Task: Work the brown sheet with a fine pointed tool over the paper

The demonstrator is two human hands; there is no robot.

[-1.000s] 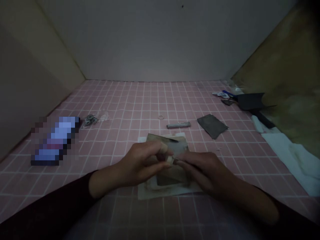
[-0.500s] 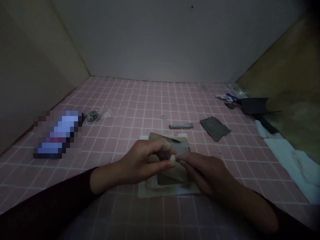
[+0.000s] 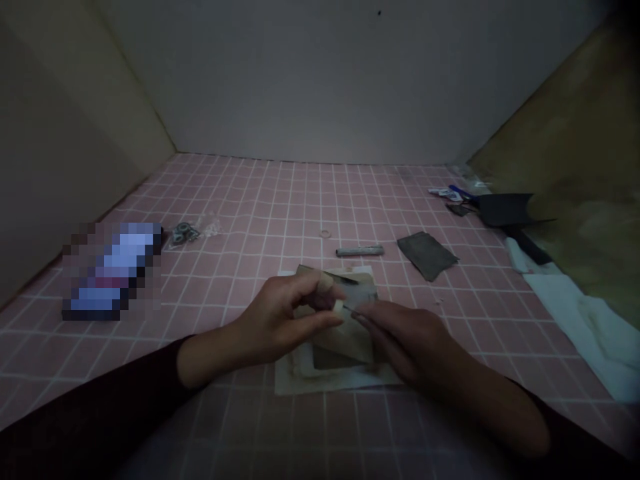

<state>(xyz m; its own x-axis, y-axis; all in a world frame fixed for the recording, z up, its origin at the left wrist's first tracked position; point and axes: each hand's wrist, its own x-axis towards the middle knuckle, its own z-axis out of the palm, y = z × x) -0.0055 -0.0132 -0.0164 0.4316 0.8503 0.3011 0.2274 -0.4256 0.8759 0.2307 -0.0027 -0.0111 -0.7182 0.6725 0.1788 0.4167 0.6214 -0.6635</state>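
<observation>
Between the thumb and fingers of my left hand is a small cream-coloured piece, too small to tell its kind. A tan band wraps one finger of that hand. My right hand pinches a thin dark pointed tool, its tip at or touching the cream piece; the rest of the tool is hidden in the fingers. Below both hands lies a worn sandpaper sheet on a stack of pale paper. A dark flat strip shows behind my left hand.
Beyond the hands lie a grey rolled tube, a small pale ring and a dark sandpaper piece. At left are a blurred phone and a bag of metal rings. A black dustpan-like scoop and white tissue sit right.
My left hand and the cream piece have shifted slightly left and up. More of the thin tool now shows between the hands. The whole view has moved a little.
</observation>
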